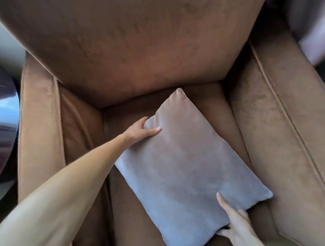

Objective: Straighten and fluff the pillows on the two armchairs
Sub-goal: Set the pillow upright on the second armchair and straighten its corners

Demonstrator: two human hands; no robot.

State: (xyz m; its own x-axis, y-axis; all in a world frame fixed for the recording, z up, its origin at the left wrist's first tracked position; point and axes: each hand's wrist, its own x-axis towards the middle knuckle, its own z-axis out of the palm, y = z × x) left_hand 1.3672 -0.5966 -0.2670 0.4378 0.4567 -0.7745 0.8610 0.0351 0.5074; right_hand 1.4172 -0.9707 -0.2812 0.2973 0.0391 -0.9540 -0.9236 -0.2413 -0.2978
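A grey-taupe rectangular pillow [185, 170] lies tilted over the seat of a brown velvet armchair [131, 49]. One corner points toward the backrest, the opposite end toward me. My left hand [141, 130] grips the pillow's far left edge, thumb on top and fingers curled behind. My right hand [236, 226] holds the near lower edge, thumb pressed on the top face and fingers underneath. Only one armchair is in view.
Wide padded armrests flank the seat, left armrest [39, 118] and right armrest [282, 127]. A dark rounded object [1, 116] sits past the left armrest. Pale blurred furniture [310, 21] shows at the upper right.
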